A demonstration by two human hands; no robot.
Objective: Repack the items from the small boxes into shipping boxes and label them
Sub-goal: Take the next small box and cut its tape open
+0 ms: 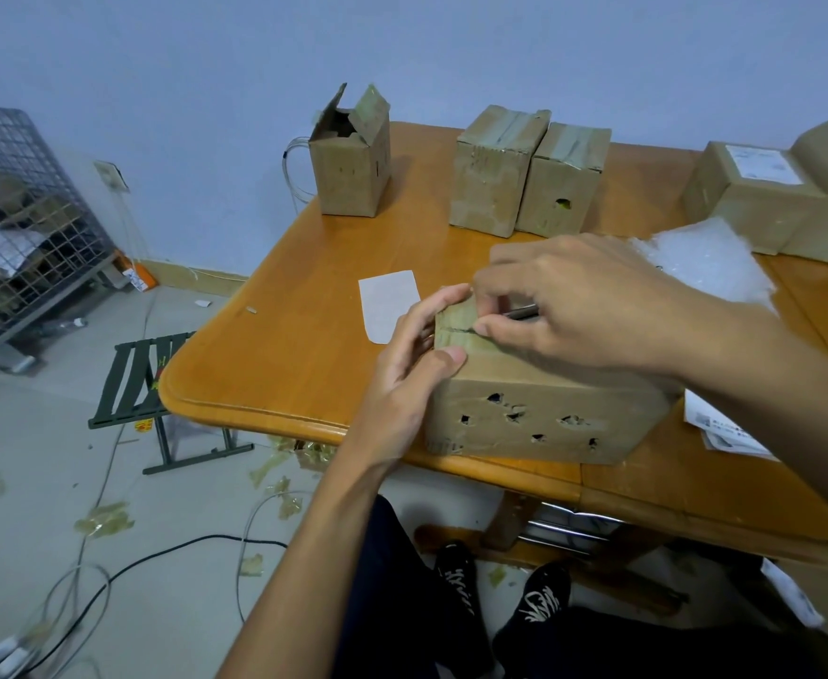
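A taped cardboard box (539, 419) with several punched holes in its near side lies on the wooden table (294, 365) in front of me. My left hand (412, 370) grips the box's left end, thumb on the top edge. My right hand (564, 306) lies over the top and holds a thin dark metal tool (522, 313), its tip at the taped seam. A white label backing sheet (389, 303) lies just left of the box.
An open small box (350, 159) and two taped boxes (524, 174) stand at the table's far side. More boxes (764, 198), one labelled, and bubble wrap (706, 262) sit at right. Papers (725, 428) lie beside the box. A folding stool (157, 384), cables and tape scraps are on the floor.
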